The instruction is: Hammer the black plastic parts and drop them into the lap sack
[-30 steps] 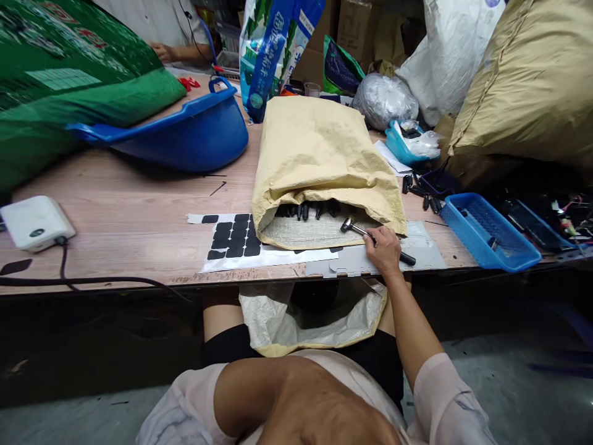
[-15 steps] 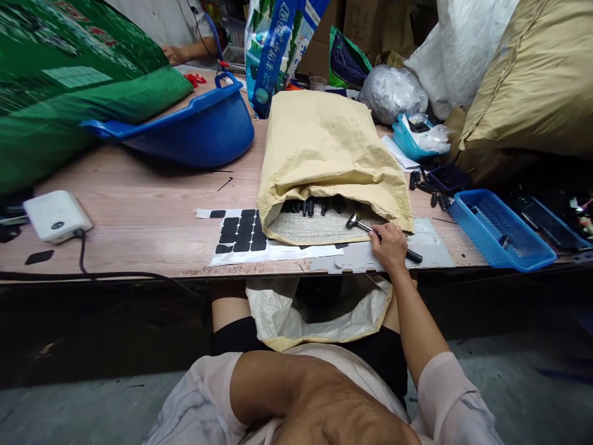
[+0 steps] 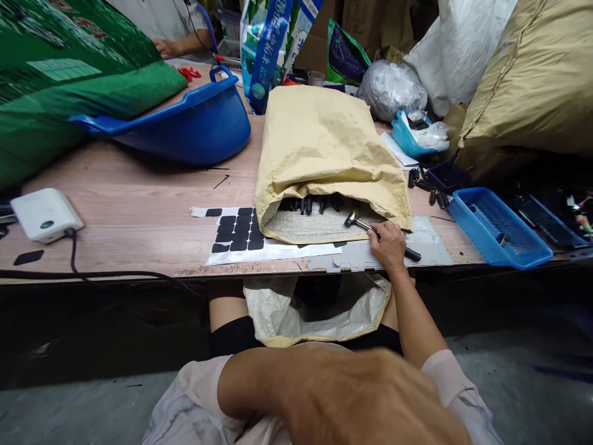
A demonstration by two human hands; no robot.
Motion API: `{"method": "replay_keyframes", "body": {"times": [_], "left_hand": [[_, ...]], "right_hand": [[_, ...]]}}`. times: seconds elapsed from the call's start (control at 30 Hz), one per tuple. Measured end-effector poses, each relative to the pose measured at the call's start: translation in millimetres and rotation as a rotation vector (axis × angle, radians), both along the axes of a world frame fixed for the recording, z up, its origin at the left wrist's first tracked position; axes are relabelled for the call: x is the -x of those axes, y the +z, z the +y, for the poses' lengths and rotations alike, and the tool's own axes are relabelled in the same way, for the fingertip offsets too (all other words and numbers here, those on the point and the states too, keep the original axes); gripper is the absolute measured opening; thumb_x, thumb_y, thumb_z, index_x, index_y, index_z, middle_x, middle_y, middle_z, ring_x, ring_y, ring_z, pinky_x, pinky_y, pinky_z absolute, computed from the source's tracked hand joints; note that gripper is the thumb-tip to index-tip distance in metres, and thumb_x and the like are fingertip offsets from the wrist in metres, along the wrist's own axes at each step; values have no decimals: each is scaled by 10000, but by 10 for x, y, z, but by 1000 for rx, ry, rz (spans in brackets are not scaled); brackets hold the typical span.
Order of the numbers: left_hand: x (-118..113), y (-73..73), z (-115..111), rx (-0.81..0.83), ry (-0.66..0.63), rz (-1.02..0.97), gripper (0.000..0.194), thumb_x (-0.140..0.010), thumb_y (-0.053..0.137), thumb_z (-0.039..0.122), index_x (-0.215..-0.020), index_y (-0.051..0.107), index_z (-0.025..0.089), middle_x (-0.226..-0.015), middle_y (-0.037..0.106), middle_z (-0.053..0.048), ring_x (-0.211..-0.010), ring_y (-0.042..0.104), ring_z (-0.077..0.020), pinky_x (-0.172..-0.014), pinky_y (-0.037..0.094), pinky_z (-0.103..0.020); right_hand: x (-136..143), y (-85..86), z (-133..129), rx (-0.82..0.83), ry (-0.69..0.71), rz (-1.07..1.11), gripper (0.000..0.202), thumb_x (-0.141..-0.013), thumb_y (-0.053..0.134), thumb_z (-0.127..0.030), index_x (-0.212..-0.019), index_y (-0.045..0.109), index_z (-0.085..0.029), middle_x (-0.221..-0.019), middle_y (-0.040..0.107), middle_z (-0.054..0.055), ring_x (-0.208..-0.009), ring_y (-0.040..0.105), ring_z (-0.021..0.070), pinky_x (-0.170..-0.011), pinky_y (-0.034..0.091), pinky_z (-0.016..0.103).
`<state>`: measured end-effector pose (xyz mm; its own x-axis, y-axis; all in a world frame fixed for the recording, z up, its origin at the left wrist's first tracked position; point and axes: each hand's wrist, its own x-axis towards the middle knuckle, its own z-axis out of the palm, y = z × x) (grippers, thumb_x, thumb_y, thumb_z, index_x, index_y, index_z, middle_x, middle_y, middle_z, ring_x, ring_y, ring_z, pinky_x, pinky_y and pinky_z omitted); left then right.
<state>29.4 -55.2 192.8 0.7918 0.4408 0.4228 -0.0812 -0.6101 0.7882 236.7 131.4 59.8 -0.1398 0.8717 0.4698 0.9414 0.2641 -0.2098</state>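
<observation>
My right hand (image 3: 388,245) is closed around a ratchet wrench (image 3: 411,254) with a shiny metal head and a black handle. The wrench's head lies at the mouth of a yellow woven sack (image 3: 319,133). Inside that opening several black pieces (image 3: 306,205) show their ends. My left hand (image 3: 370,395) is raised very close to the camera at the bottom, in front of my chest. It is smeared by motion and its fingers cannot be made out. A second sack (image 3: 273,309), pale inside, gapes open on my lap below the table edge.
A sheet of black stickers (image 3: 241,232) lies left of the yellow sack. A blue basin (image 3: 185,133), a white box with a cable (image 3: 46,214) and a green sack (image 3: 83,93) are at left. A blue basket (image 3: 500,232) stands at right. Another person's hand (image 3: 167,48) rests at the back.
My left hand has moved to the right and closer to the camera. My right hand keeps its hold on the ratchet wrench at the sack's mouth. The view has shifted slightly.
</observation>
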Motion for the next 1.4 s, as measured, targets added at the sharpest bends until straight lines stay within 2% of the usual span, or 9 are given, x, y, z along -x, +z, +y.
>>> {"method": "replay_keyframes", "body": {"times": [0.07,0.17,0.23,0.33,0.47,0.67,0.93,1.13,1.4], "left_hand": [[204,124,292,-75,89,-88,235,-886,743,513,-1056,818,369,-915,762,-25,-853,743,-222,-744,622,-308],[426,105,973,-63,755,-67,231,-971,629,324,-1133,778,252,-883,732,-49,-788,655,-188,-750,564,-316],[533,-64,1450,-30,1194,105,167,-943,633,276,-1024,769,222,-846,703,-38,-811,636,-193,-776,537,-311],[648,-410,1954,95,1457,476,133,-927,647,284,-934,760,213,-998,728,-79,-957,673,-250,-821,528,-335],[687,-703,2140,149,1466,728,235,-943,664,398,-1034,774,211,-1238,715,-134,-1119,683,-336,-875,541,-398],[682,-734,1934,142,1409,837,253,-959,626,351,-1114,769,213,-1265,686,-131,-1131,695,-352,-873,543,-405],[749,-880,1491,94,1210,693,144,-946,660,311,-1057,730,252,-1127,701,-55,-1051,676,-250,-835,515,-327],[524,-972,1666,89,1015,579,176,-928,693,299,-1094,745,275,-1139,728,-20,-1001,680,-214,-829,499,-309],[512,-1088,1794,122,977,465,190,-886,729,304,-1058,804,283,-1062,748,-6,-957,688,-197,-830,492,-301]], "right_hand": [[2,-7,3,-7,-4,0,223,-987,594,-303,-1071,788,-232,-984,688,89,-984,548,267,-891,417,388],[14,-13,5,2,-14,3,215,-987,601,-308,-1063,788,-233,-987,686,89,-987,547,268,-882,413,387],[24,-10,4,12,-17,12,205,-979,613,-301,-1059,788,-229,-992,686,91,-996,549,271,-882,411,390],[37,-1,1,24,-19,32,200,-972,619,-289,-1063,787,-228,-990,685,88,-1001,547,271,-886,409,390],[44,17,-4,47,-23,35,203,-972,619,-285,-1065,790,-228,-996,685,88,-1004,542,267,-893,410,387],[48,28,-17,61,-32,22,219,-982,608,-299,-1082,791,-230,-991,674,89,-1008,538,268,-903,411,388],[28,13,3,65,-18,13,234,-1009,579,-310,-1071,790,-231,-1000,676,93,-1002,534,268,-904,406,389],[-11,28,-1,31,-1,-23,268,-1047,514,-296,-1087,766,-214,-1014,668,94,-977,550,252,-914,433,364],[14,78,-99,-54,19,63,328,-1078,468,-331,-1185,762,-231,-1026,692,93,-981,618,236,-909,490,337]]}}
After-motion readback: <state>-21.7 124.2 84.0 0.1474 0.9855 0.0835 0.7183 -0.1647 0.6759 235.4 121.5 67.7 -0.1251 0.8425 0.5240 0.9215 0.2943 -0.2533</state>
